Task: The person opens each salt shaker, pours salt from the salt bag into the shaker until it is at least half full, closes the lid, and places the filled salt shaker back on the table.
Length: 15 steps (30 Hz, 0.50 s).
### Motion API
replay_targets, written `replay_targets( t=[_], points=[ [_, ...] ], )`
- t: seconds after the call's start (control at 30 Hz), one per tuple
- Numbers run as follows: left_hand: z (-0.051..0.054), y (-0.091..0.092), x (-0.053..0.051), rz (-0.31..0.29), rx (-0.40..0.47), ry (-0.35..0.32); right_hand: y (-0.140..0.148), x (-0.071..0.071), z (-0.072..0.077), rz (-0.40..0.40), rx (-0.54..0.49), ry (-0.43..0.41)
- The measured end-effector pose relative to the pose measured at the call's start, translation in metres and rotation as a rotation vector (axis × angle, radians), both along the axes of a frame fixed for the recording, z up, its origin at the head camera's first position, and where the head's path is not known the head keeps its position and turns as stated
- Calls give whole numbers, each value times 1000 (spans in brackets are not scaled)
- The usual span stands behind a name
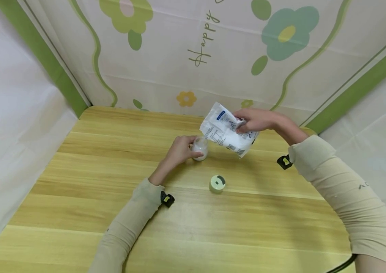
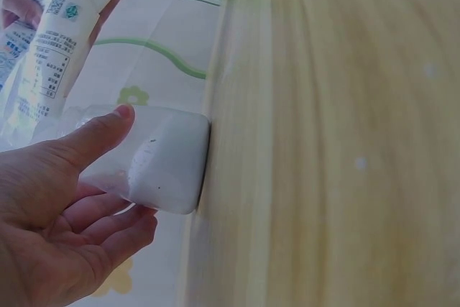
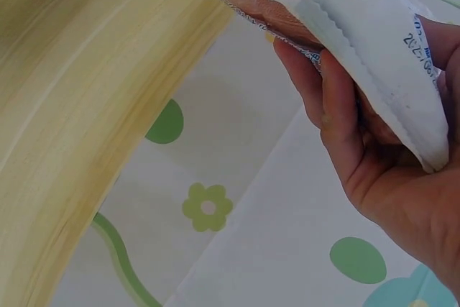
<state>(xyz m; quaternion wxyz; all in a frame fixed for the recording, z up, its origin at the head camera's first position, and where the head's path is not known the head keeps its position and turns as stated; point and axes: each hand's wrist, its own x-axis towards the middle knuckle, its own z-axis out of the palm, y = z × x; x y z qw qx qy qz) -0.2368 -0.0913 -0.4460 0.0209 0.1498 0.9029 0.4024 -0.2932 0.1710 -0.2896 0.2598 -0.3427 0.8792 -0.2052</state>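
Observation:
My left hand (image 1: 180, 149) holds a small clear jar (image 1: 200, 151) upright on the table, thumb on one side and fingers on the other. White contents show through the jar's wall in the left wrist view. With my right hand (image 1: 257, 119) I grip a white printed plastic bag (image 1: 226, 132), tilted so that its lower left corner sits at the jar's mouth. Its back seam and a reddish-brown printed face (image 3: 251, 1) appear in the right wrist view. Whether anything is flowing from the bag cannot be made out.
A round pale-green lid (image 1: 217, 183) with a dark patch lies on the wooden table (image 1: 240, 227), nearer to me than the jar. Behind the table's far edge hangs a flowered curtain (image 1: 179, 72). White fabric walls with green borders stand at both sides.

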Motion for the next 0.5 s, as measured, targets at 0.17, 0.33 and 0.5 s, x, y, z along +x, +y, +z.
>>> replay_targets(
  t=[0.17,0.33,0.5],
  points=[
    [0,0,0,-1,5,1,0,0,0,-1,4,3],
    [0,0,0,1,-1,-4,0,1,0,-3,4,-4],
    [0,0,0,-2,-1,0,-1,1,1,-17,10,-7]
  ],
)
